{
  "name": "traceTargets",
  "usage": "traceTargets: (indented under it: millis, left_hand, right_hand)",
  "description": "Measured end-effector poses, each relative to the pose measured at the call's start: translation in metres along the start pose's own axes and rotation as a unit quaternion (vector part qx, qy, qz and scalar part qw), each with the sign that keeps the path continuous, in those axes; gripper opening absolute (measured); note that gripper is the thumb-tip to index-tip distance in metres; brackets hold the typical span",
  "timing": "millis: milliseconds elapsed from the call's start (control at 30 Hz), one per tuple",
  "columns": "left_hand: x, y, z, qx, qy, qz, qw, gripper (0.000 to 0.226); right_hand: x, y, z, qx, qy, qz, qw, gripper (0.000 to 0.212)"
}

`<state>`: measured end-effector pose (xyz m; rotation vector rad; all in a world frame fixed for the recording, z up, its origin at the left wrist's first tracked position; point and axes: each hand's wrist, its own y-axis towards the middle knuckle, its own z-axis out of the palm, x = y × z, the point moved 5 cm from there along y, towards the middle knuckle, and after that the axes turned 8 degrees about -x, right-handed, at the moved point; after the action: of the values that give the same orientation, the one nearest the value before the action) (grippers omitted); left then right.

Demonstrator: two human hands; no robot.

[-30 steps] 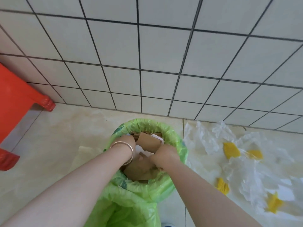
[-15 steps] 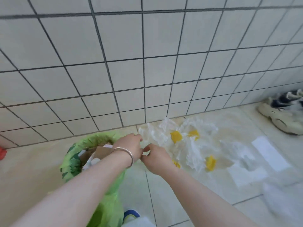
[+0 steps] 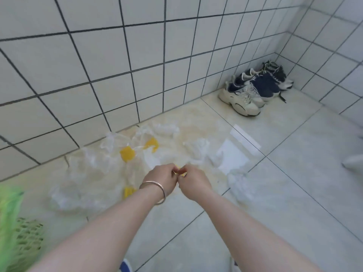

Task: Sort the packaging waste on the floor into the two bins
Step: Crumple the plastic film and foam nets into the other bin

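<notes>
Both hands, the left hand and right hand, have curled fingers and touch. I cannot tell if they hold anything. Clear plastic bags lie on the floor by the wall.

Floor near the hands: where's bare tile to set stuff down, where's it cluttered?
Bare: grey tiles on the near side of the hands, between the forearms, and the stretch between the flat white sheet and the sneakers. Crowded: clear plastic wrap with yellow pieces along the wall, from the green bin to the left hand and right hand.
</notes>
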<state>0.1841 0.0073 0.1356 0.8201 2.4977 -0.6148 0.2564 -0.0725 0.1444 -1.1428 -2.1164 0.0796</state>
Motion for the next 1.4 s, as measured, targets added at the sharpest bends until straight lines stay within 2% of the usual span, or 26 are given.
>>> traceTargets:
  millis: [367,667,933,1067,1167,1300,1400]
  left_hand:
    - [-0.055,0.059,0.11,0.005,-0.112,-0.02,0.994,0.021]
    - [-0.074,0.107,0.146,0.055,-0.061,-0.018,0.996,0.023]
    - [-0.077,0.121,0.183,0.038,-0.037,-0.036,0.998,0.024]
    - [-0.06,0.116,0.202,0.054,0.007,-0.023,0.998,0.027]
    - [-0.046,0.117,0.205,0.054,0.035,-0.006,0.998,0.03]
    - [-0.032,0.125,0.201,0.031,0.028,-0.013,0.999,0.032]
    - [-0.022,0.128,0.202,0.036,0.02,-0.016,0.999,0.033]
  right_hand:
    - [-0.102,0.084,-0.031,0.003,0.012,0.096,0.995,0.026]
    - [-0.135,0.124,-0.039,0.032,-0.076,0.055,0.995,0.033]
    - [-0.191,0.126,-0.025,0.03,-0.111,0.044,0.992,0.034]
    - [-0.227,0.136,-0.025,-0.029,-0.127,0.115,0.985,0.041]
    - [-0.247,0.144,-0.029,-0.07,-0.162,0.178,0.968,0.055]
    - [-0.269,0.158,-0.02,-0.05,-0.163,0.237,0.957,0.077]
    - [-0.275,0.165,-0.007,-0.033,-0.148,0.243,0.958,0.077]
